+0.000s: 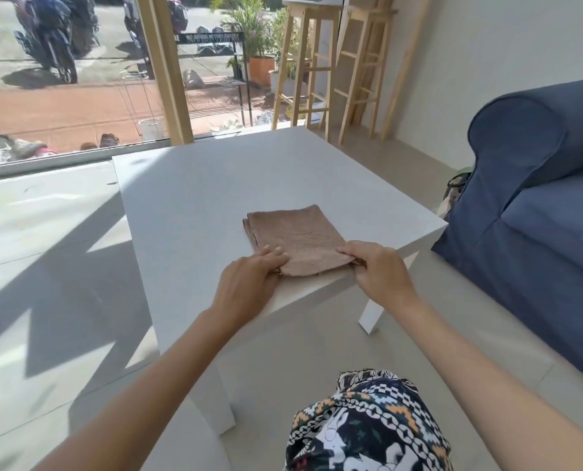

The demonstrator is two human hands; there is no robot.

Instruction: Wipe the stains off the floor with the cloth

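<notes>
Near: patterned-trouser knee (368,426) above pale floor (45,334). Left hand (249,283) and right hand (378,270) each pinch a near corner of the folded brown cloth (296,239); both grips closed on it. Cloth lies flat near white counter's (188,185) front edge. Blue sofa (538,215) right; wooden stools (317,62) beyond.

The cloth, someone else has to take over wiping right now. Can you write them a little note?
Left hand: pinching the near left corner of the brown cloth.
Right hand: pinching the near right corner.
The cloth lies folded flat on the white table, by its near edge.
Done: cloth is in hand, nothing more that shows.
Left: lift it, take it down to the floor and wipe. No stains are clear from here.
</notes>
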